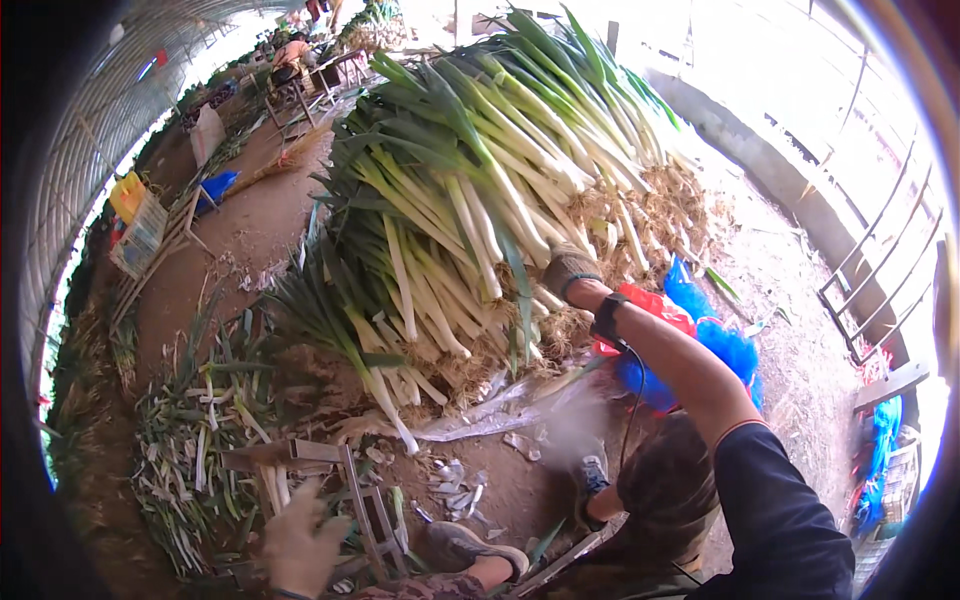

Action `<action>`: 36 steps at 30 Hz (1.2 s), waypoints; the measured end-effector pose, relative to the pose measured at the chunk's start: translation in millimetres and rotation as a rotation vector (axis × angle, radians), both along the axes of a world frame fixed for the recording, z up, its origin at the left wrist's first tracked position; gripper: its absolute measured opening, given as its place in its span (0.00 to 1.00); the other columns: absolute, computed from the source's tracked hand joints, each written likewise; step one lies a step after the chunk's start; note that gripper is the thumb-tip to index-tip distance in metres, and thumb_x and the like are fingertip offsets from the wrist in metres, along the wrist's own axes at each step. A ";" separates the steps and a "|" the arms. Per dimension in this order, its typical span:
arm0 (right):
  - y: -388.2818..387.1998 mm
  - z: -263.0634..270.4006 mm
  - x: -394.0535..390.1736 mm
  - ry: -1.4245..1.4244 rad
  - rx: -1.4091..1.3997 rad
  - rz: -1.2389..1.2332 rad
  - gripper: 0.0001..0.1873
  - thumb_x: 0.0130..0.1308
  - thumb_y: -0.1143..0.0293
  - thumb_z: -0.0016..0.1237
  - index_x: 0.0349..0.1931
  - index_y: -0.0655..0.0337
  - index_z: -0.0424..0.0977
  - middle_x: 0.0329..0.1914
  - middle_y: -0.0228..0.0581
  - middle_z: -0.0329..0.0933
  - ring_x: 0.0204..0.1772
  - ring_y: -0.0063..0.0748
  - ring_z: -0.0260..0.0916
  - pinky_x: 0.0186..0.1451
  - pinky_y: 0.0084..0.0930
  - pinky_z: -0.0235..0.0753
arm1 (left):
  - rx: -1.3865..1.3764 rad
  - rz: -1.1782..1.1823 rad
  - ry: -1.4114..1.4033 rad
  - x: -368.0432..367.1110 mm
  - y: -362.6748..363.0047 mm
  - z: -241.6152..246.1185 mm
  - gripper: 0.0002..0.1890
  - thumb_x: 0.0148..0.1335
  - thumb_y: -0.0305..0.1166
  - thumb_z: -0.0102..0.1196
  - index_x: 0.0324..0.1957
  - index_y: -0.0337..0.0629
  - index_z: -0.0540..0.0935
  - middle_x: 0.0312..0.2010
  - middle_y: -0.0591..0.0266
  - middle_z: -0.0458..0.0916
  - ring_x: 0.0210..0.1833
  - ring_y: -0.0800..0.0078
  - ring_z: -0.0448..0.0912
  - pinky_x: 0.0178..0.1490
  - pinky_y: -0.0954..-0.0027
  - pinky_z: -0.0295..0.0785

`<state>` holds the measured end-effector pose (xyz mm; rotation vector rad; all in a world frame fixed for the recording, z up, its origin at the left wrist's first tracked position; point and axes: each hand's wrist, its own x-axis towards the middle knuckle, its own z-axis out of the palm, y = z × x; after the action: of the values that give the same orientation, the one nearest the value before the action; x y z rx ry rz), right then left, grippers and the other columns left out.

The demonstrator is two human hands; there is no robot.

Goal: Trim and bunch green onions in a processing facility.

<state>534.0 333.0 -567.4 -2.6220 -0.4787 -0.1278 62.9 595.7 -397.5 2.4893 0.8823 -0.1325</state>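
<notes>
My right hand (571, 271), in a knitted work glove, reaches into a large heap of leeks (450, 217) and touches the root end of a leek (525, 229). The glove hides whether its fingers close around the stalk. A wristband with a cord sits above that glove. Low in the picture my left hand (304, 544), gloved and blurred, has its fingers apart and holds nothing visible. It is beside a small stand with a narrow top (289, 453); pale stalks (274, 486) show just beyond the fingers. One leek (390, 409) lies at the heap's near edge, its white end pointing towards me.
Leaf trimmings (191, 457) cover the ground at left. Blue netting (724, 352) and red plastic (656, 306) lie under my right forearm. A plastic sheet (480, 420) edges the heap. Another person (291, 58) works far left. At right stands a metal frame (877, 262).
</notes>
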 end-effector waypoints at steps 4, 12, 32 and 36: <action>15.2 -18.3 15.1 0.076 -0.154 -0.030 0.33 0.58 0.46 0.63 0.55 0.62 0.75 0.47 0.57 0.82 0.52 0.55 0.80 0.55 0.46 0.79 | -0.170 -0.242 -0.043 52.2 -57.3 6.2 0.33 0.58 0.43 0.66 0.64 0.42 0.77 0.50 0.43 0.84 0.54 0.56 0.84 0.57 0.59 0.76; 4.5 26.8 9.0 0.657 -0.089 0.386 0.20 0.60 0.55 0.62 0.42 0.64 0.81 0.30 0.38 0.83 0.33 0.25 0.80 0.39 0.27 0.80 | -0.377 -0.423 -0.088 91.6 -48.2 -72.8 0.34 0.62 0.51 0.64 0.64 0.41 0.76 0.46 0.45 0.86 0.50 0.53 0.86 0.54 0.57 0.79; 48.4 -14.6 60.3 -0.164 -0.021 0.014 0.29 0.64 0.53 0.58 0.63 0.53 0.70 0.44 0.57 0.82 0.48 0.59 0.80 0.52 0.50 0.78 | -0.282 -0.278 -0.086 140.3 9.1 -87.9 0.27 0.58 0.37 0.65 0.60 0.41 0.78 0.45 0.43 0.85 0.49 0.46 0.84 0.52 0.55 0.78; 33.7 -15.3 100.7 -0.002 -0.398 -0.200 0.28 0.62 0.47 0.56 0.56 0.55 0.76 0.47 0.56 0.83 0.49 0.56 0.82 0.51 0.49 0.80 | -0.317 -0.345 -0.103 138.8 7.5 -94.7 0.27 0.59 0.38 0.64 0.60 0.40 0.78 0.47 0.43 0.84 0.50 0.46 0.83 0.53 0.53 0.77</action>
<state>634.7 366.7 -582.7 -3.0575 -0.2604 -0.1082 201.7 603.2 -492.2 2.3006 0.3515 -0.2379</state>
